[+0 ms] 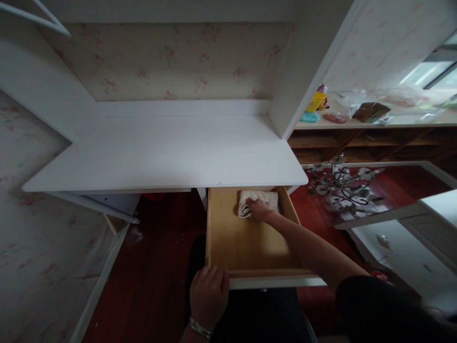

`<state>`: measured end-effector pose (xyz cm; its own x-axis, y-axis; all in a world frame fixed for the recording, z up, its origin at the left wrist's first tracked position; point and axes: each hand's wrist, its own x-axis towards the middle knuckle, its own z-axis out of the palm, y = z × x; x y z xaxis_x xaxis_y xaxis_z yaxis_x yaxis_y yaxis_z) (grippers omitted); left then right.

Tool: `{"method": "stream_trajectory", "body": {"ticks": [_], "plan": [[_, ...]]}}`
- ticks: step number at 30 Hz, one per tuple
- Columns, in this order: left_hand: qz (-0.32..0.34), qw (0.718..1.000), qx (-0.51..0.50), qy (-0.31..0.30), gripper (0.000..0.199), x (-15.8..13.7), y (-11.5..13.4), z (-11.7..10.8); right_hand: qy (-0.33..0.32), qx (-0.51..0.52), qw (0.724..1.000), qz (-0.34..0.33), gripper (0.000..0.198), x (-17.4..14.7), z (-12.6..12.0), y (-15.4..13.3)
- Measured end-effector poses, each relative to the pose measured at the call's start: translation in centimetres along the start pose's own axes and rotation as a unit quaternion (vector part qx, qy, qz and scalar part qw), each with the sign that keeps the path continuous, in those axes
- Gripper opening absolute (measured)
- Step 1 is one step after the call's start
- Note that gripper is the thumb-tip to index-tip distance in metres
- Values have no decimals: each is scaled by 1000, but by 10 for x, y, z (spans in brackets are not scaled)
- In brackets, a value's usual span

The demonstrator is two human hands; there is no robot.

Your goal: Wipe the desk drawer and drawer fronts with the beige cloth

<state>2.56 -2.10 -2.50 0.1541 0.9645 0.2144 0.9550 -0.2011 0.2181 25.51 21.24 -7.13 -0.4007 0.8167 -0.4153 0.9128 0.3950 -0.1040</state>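
A pulled-out wooden drawer with a white front juts from under the white desk. My left hand, with a bracelet at the wrist, is closed over the left end of the drawer's front edge. Inside, near the back, lies a folded cream cloth. My right hand reaches across the drawer and grips the cloth from above, its fingers curled at the folded left end. The thumb and the underside of the cloth are hidden.
Right of the desk, a chandelier lies on the red wooden floor. Farther back a low shelf unit carries plastic bags and a brown box. A white furniture piece stands at right. Desk side panels rise at both ends.
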Motion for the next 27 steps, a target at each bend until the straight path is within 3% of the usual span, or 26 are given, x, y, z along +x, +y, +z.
{"method": "stream_trajectory", "body": {"ticks": [3, 6, 9, 13, 15, 18, 22, 27], "plan": [[12, 1000, -1, 3, 25, 2, -1, 0, -22, 12, 1000, -16, 56, -35, 1, 28], [18, 1000, -5, 3, 26, 3, -2, 0, -74, 52, 991, -100, 38, -70, 1, 34], [15, 1000, -8, 2, 28, 4, -1, -1, -121, 82, 975, -169, 30, -99, 2, 20], [9, 1000, -10, 9, 27, 4, -1, 1, -143, 79, 959, -230, 35, -115, 10, -11], [12, 1000, -9, 23, 26, 3, -1, 2, -121, 61, 953, -272, 32, -110, 19, -30], [13, 999, -7, 42, 25, 1, -2, 3, -29, -2, 928, -373, 22, -86, 35, -58], [9, 999, -10, 51, 22, 0, -2, 3, 96, -101, 854, -502, 16, -34, 41, -91], [-1, 998, -13, 55, 22, 0, -2, 4, 132, -189, 775, -588, 20, 17, 25, -106]]}}
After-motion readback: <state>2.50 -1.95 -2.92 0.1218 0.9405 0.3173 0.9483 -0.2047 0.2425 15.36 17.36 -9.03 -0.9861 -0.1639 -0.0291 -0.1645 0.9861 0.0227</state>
